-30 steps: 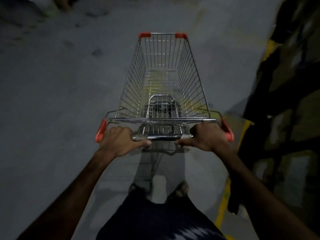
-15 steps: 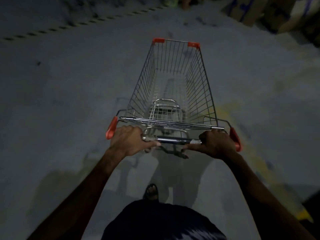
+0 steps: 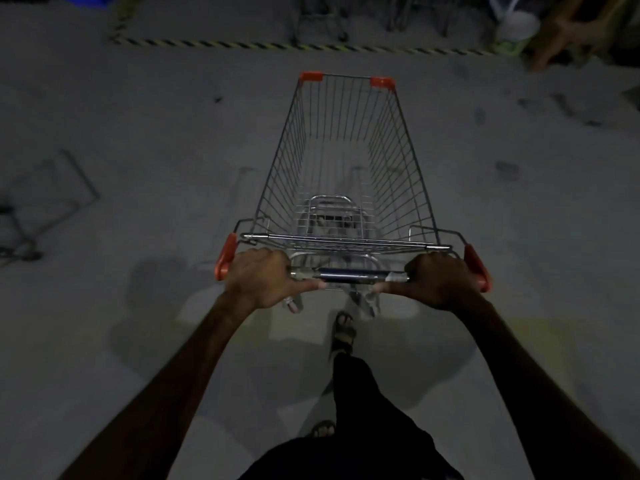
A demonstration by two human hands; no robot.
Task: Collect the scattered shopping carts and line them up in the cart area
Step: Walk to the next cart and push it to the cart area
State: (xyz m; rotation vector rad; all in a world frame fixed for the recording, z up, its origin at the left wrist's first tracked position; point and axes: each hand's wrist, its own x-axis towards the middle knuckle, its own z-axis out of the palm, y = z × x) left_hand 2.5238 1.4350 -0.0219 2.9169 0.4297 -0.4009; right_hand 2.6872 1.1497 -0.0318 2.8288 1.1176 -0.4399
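On the dim grey concrete floor (image 3: 138, 140), you hold the silver wire shopping cart with orange corner caps (image 3: 346, 161) straight ahead of you.

Your left hand (image 3: 263, 282) and right hand (image 3: 440, 282) are each wrapped closed around the cart's metal handle bar (image 3: 349, 273), thumbs pointing inward. Beyond the cart's nose runs a yellow-and-black striped floor line (image 3: 242, 45), with more wire carts (image 3: 322, 15) dimly visible behind it. Your sandalled foot (image 3: 343, 329) is below the handle.

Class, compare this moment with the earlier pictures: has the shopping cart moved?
Yes. The shopping cart has swung round and rolled forward: the striped floor line, absent a second ago, now lies straight ahead of its front, and the shelving formerly on the right is gone.
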